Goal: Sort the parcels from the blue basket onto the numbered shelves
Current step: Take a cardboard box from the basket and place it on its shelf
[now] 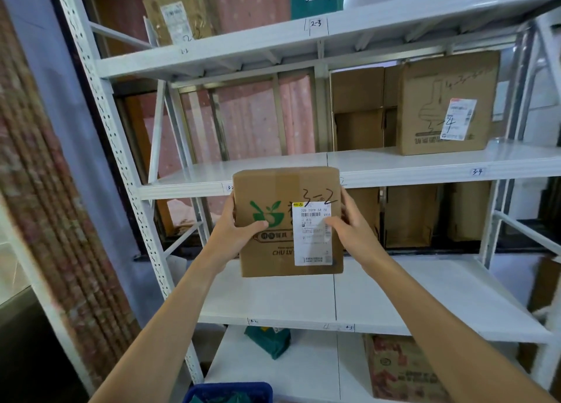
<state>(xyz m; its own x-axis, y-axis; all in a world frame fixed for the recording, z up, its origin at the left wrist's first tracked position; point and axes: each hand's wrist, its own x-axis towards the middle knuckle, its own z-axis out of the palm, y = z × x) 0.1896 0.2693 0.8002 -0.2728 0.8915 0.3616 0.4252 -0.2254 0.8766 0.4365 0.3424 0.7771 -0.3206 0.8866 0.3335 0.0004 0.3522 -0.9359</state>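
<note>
Item: cardboard parcel [288, 220], hand-marked "3-2", white shipping label on its face. Location: held in the air before the front edge of the shelf [194, 175] tagged 3-2. Left hand [235, 229] and right hand [349, 223] clasp opposite sides, thumbs on the face. Handling, judged: rigid, fairly light, smooth; grip by the side walls.

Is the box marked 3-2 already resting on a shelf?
No, both the left hand and right hand hold the box up in front of the shelves.
</note>
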